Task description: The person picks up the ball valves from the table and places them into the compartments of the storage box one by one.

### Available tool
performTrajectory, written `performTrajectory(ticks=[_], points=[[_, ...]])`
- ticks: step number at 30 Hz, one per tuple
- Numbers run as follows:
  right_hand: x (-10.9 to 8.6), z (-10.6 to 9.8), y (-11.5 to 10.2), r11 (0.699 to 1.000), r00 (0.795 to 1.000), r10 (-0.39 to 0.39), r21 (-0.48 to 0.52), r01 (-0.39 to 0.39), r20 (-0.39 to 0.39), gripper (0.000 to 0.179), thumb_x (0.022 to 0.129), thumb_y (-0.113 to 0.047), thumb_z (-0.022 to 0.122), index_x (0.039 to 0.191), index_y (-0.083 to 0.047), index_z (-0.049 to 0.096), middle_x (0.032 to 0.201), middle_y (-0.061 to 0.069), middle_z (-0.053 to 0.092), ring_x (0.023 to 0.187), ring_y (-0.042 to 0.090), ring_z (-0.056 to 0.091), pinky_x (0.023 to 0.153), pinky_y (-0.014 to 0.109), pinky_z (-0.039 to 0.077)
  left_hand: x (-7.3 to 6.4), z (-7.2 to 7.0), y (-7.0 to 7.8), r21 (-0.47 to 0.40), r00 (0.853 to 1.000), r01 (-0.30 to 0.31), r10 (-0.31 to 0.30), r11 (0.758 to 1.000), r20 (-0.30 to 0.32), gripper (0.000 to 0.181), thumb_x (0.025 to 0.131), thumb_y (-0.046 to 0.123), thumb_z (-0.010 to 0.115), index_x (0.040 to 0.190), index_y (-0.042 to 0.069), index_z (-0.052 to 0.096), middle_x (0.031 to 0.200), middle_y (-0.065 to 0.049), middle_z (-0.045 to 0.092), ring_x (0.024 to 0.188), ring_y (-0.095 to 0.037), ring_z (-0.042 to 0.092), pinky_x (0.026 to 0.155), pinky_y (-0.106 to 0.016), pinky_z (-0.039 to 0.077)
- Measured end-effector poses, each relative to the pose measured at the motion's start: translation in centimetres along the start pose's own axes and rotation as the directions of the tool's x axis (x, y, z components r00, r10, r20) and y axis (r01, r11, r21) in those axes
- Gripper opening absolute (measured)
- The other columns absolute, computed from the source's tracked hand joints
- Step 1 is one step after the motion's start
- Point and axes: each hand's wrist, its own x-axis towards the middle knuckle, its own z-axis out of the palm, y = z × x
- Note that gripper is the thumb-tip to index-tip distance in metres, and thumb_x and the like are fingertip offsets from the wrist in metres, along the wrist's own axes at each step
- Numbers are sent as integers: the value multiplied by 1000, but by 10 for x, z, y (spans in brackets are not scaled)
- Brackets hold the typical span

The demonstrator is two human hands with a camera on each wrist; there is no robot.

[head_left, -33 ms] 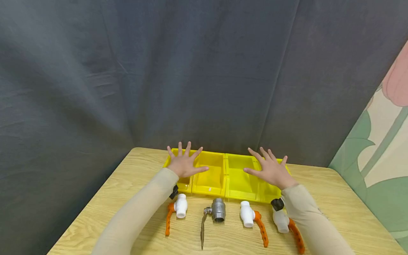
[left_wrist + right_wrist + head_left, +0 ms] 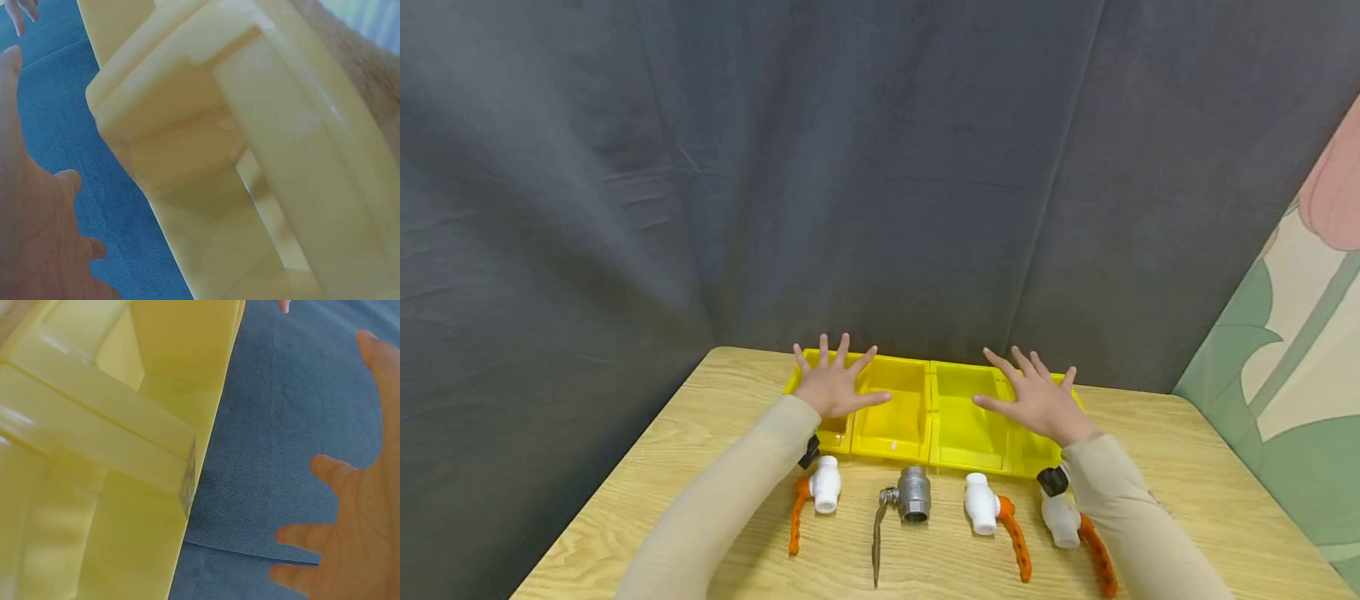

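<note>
My left hand (image 2: 831, 388), fingers spread, hovers over the left part of a row of yellow bins (image 2: 891, 454). Over the right part, my right hand (image 2: 1043, 406) is likewise spread, and neither holds anything. In front of the bins lie several ball valves. One white valve (image 2: 827, 485) with an orange handle sits near my left sleeve. A grey metal valve (image 2: 914, 495) with a long lever lies in the middle. Another white valve (image 2: 982, 504) with an orange handle lies right of it. A paler, translucent-looking valve (image 2: 1062, 522), orange-handled too, is partly hidden by my right wrist camera.
The wooden table (image 2: 670, 442) has rounded back corners. A dark grey curtain (image 2: 880, 183) hangs right behind its far edge. On the right, a wall covering with a floral pattern (image 2: 1292, 350) stands along the table's side. Small black cameras (image 2: 1052, 481) are worn at the wrists.
</note>
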Motion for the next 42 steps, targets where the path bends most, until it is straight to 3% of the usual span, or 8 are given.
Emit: performTrajectory(ticks=[12, 20, 32, 42], points=[[-2, 3, 3, 1000, 1000, -5, -2, 5, -4, 85, 84, -75, 46, 154, -33, 21, 158, 25, 15, 142, 54, 11, 94, 85, -8, -2, -4, 3, -23, 1000, -14, 14, 1000, 20, 90, 78, 88, 25, 153, 43, 3, 163, -12, -2, 145, -51, -4, 102, -81, -4], [4, -5, -1, 1000, 1000, -20, -2, 20, 4, 86, 83, -77, 45, 154, -36, 19, 159, 23, 14, 143, 54, 9, 94, 84, -10, -2, -10, -2, -25, 1000, -1, 1, 1000, -2, 90, 80, 87, 25, 154, 42, 2, 163, -12, -2, 145, -51, -2, 101, -81, -5], [9, -5, -11, 999, 999, -37, -1, 37, 13, 87, 81, -79, 45, 154, -40, 17, 160, 21, 14, 144, 53, 9, 94, 85, -8, -4, -20, -10, -15, 1000, 14, -13, 1000, 20, 89, 79, 87, 25, 153, 43, 3, 163, -13, -3, 145, -51, -3, 100, -81, -7], [8, -3, -10, 1000, 1000, -26, -4, 26, 14, 86, 82, -78, 45, 154, -38, 18, 159, 22, 13, 143, 53, 9, 93, 85, -9, -5, -14, -9, -22, 999, 0, 0, 1000, 36, 89, 79, 88, 23, 153, 43, 2, 163, -13, -2, 144, -51, -3, 101, -81, -6]])
